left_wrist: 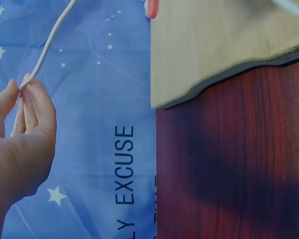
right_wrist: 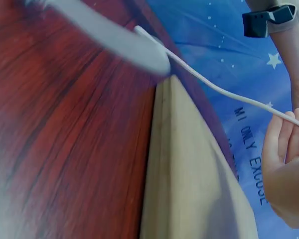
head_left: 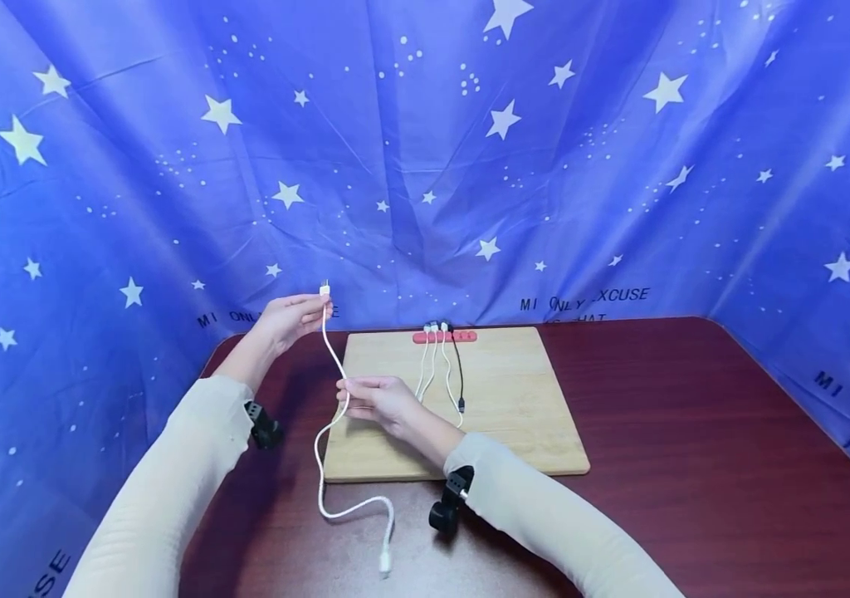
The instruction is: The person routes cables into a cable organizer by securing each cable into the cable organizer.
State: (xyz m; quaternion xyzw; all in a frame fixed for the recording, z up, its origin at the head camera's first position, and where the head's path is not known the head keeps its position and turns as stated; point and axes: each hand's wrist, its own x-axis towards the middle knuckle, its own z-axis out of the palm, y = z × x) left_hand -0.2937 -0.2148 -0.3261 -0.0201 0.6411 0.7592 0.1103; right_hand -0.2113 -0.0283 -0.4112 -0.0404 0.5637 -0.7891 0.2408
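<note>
A white charging cable [head_left: 319,473] hangs in the air over the left side of the wooden board. My left hand [head_left: 286,322] pinches it just below its USB plug [head_left: 324,290], which points up. Lower down, my right hand [head_left: 386,404] grips the cord between thumb and fingers. The far end dangles in front of the board with its white connector [head_left: 385,558] pointing down. In the left wrist view, the cable [left_wrist: 52,35] runs up from the left fingertips. The right wrist view shows the cable [right_wrist: 214,87] leaving the right hand [right_wrist: 286,174], part of it blurred.
The wooden board [head_left: 522,415] lies on a dark red table [head_left: 642,432]. At its back edge a red cable holder [head_left: 464,336] carries several white cables [head_left: 446,365] and a black cable [head_left: 459,370]. A blue star-patterned curtain [head_left: 425,149] surrounds the table.
</note>
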